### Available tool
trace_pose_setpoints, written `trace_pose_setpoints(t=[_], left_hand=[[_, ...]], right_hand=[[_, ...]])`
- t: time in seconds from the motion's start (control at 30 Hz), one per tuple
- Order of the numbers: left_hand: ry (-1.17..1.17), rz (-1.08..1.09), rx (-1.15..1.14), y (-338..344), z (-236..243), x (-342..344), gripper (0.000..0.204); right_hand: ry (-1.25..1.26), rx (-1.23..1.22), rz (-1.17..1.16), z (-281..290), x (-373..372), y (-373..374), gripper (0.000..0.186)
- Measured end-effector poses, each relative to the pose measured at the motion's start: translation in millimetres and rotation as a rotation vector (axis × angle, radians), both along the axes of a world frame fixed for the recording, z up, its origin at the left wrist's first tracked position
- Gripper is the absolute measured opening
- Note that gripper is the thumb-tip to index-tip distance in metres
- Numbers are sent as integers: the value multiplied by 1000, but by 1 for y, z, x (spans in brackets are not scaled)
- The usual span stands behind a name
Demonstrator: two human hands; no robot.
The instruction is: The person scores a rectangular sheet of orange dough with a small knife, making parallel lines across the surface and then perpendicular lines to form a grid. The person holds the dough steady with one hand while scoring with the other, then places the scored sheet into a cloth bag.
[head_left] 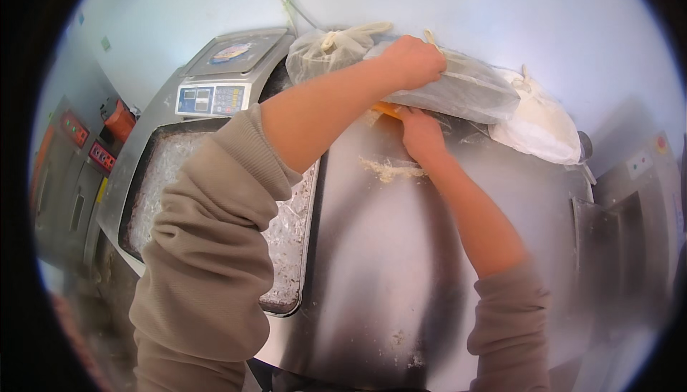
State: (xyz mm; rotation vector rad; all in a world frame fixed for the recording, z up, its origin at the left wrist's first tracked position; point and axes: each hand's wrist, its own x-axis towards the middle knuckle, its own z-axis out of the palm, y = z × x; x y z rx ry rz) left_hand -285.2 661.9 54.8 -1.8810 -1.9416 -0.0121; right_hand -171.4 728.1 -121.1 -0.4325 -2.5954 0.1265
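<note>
At the back of the steel table, my left hand (416,61) is closed at the upper edge of a long translucent plastic bag (469,91), which lies against the wall. Just below it, my right hand (422,134) is closed on an orange strip-like thing (387,109), whose far part is hidden by the bag and my hands. Pale flour-like powder (392,170) lies scattered on the steel table (386,249) beside my right wrist.
On the left, a large dark-rimmed baking tray (297,249) holds a clear crinkled film. A digital scale (215,84) stands behind it. A tied plastic bag (322,52) and a white sack (537,124) flank the long bag. Steel equipment (637,206) stands at the right.
</note>
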Motion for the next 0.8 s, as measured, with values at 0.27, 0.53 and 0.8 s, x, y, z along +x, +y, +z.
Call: trace_pose_setpoints(t=[0.27, 0.53, 0.8], left_hand=[[10, 21, -25, 4, 0, 0, 24], [-28, 46, -39, 3, -2, 1, 24], [-46, 13, 5, -1, -25, 6, 18]], right_hand=[[-45, -57, 189, 23, 29, -29, 46], [-72, -142, 243, 47, 156, -65, 50], [-99, -105, -250, 45, 184, 31, 53]])
